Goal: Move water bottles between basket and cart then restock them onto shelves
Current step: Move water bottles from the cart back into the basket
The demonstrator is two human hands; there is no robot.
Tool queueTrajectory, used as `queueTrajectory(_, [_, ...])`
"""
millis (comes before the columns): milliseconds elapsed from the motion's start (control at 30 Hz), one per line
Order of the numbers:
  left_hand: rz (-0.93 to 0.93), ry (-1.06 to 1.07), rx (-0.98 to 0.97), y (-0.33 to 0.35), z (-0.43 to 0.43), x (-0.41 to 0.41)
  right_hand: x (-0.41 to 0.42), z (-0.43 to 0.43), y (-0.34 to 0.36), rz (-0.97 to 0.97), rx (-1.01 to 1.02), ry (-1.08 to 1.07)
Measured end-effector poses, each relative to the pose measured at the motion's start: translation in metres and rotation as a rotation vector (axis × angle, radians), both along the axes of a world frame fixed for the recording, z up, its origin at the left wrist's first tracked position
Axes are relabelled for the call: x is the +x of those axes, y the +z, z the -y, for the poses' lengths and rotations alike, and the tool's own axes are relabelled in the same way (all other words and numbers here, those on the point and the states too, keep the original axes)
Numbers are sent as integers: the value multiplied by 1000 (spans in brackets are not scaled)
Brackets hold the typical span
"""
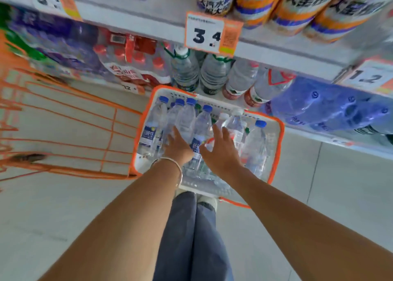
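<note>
Clear plastic water bottles with blue caps lie packed in the orange-rimmed basket on the floor. The left hand rests spread fingers on one, gripping nothing. The right hand hovers open just above. An orange wire cart stands to the left, with stocked shelves behind.

- Basket: white perforated walls, orange rim.
- Water bottles: clear, blue caps, dark blue labels.
- Cart: orange wire grid.
- Price tag: white and orange, black digits.
- Trousers: grey-blue.
</note>
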State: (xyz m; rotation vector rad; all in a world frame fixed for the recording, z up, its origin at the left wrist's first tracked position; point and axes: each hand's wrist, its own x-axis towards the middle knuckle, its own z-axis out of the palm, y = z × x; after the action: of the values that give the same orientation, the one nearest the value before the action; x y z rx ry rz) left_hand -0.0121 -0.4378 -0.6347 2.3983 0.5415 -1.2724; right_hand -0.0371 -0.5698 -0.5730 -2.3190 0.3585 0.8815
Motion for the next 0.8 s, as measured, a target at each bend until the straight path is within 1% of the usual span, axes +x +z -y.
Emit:
queueTrajectory(67, [29,61,-39,-6,-1,-3,1,-4,0,-6,2,11])
queueTrajectory(133, [46,69,-7,-6,-5,-1,3,-9,2,-10,13,15])
queueTrajectory(200, [149,104,41,-3,-8,7,5,-13,4,12,24,21])
queueTrajectory(267, [263,211,125,4,-16,19,8,-18,2,42,39,26])
queueTrajectory(300, [288,256,168,3,-22,24,10,-20,1,48,43,26])
queueTrajectory(367, [263,297,221,-2,-41,32,12,-24,-4,46,48,25])
queueTrajectory(467, [204,314,227,-19,-71,39,12,-27,-11,55,51,22])
queueTrajectory(600, [124,374,180,-48,-96,39,10,-31,-15,72,50,39])
queueTrajectory(700, [35,475,70,-61,-106,37,8,-35,-19,98,62,37])
queueTrajectory(733, [27,489,25,-62,-109,37,7,-36,-21,107,72,29])
queueTrajectory(800, [41,538,33,-64,-114,40,7,-40,-23,135,87,11])
